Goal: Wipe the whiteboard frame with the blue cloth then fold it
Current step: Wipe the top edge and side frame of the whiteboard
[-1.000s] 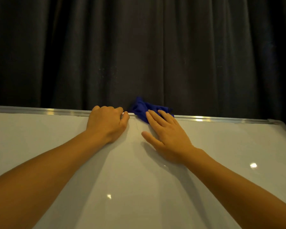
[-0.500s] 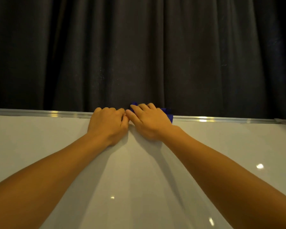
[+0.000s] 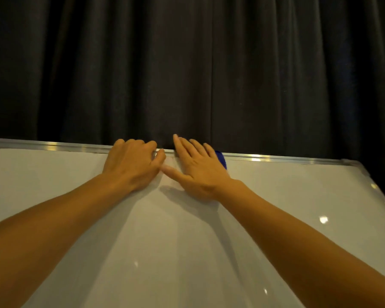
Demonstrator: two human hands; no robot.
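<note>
A white whiteboard [image 3: 187, 252] fills the lower half of the view, with a silver metal frame [image 3: 276, 158] along its top edge. My left hand [image 3: 131, 165] grips that top frame with curled fingers. My right hand [image 3: 198, 167] lies flat just to its right, fingers stretched over the frame, pressing down on the blue cloth [image 3: 221, 158]. Only a small blue corner of the cloth shows past the little finger; the rest is hidden under the palm. The thumb of my right hand touches my left hand.
A dark pleated curtain [image 3: 187, 67] hangs right behind the board. The board's right corner [image 3: 351, 163] and slanting right frame edge [image 3: 382, 196] lie to the right. Bright light spots reflect on the board surface.
My right hand went from lying open on the cloth to curled over it, then flattened again with fingers stretched past the frame. Less cloth shows now. My left hand kept its grip.
</note>
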